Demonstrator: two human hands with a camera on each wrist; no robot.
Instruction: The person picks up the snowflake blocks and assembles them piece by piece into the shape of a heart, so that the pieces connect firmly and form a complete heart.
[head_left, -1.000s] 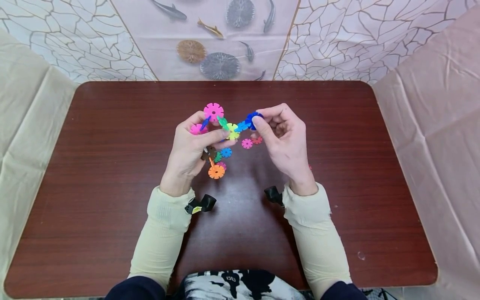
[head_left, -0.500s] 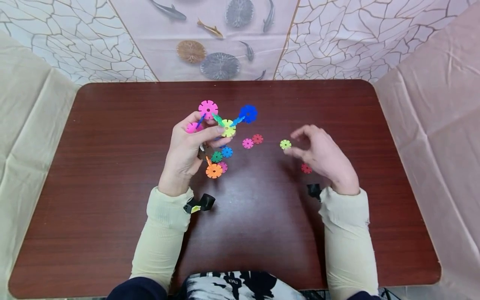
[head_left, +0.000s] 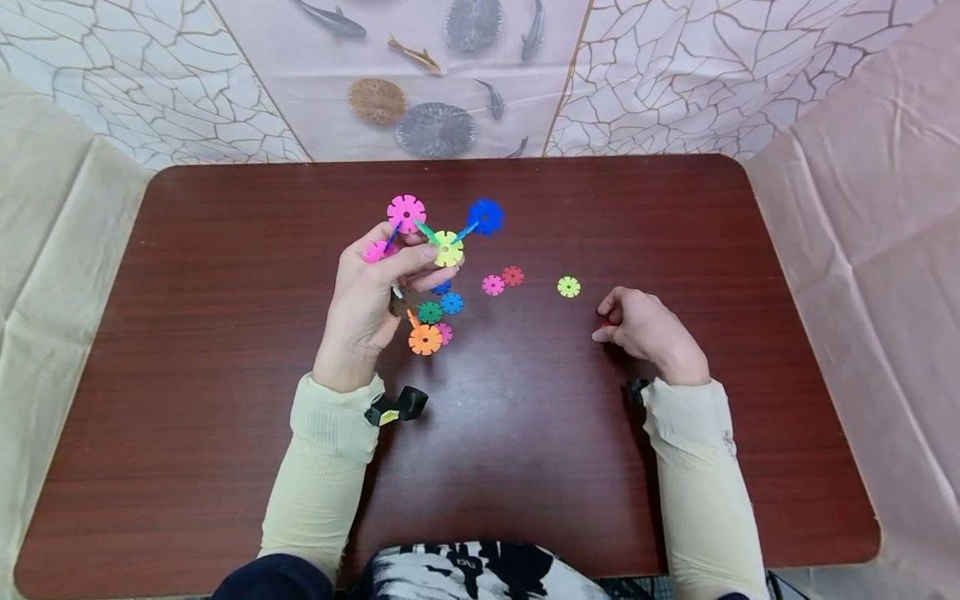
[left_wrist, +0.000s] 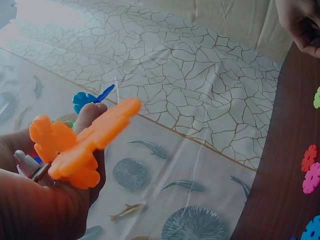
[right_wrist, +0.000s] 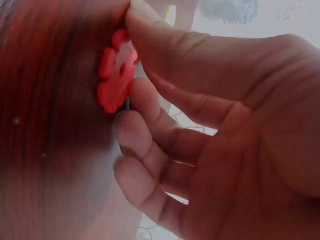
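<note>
My left hand (head_left: 408, 258) grips a chain of plastic snowflake discs (head_left: 447, 248) above the table: pink, yellow-green and blue discs stick out at the top. Its orange disc (head_left: 424, 339) hangs low by the palm and fills the left wrist view as the orange disc (left_wrist: 75, 145). My right hand (head_left: 606, 327) rests on the table to the right, its thumb and fingers pinching a small red disc (right_wrist: 116, 75). In the head view that disc is almost hidden under the fingers.
Loose discs lie on the dark wooden table (head_left: 225, 333): a pink one (head_left: 492, 285), a red one (head_left: 512, 276) and a yellow-green one (head_left: 568, 287), between the two hands. Cloth sheets hang past the table's left and right edges.
My right hand let go of the blue end of the chain, moved right and down to the table, and closed on the red disc. The left hand barely shifted.
</note>
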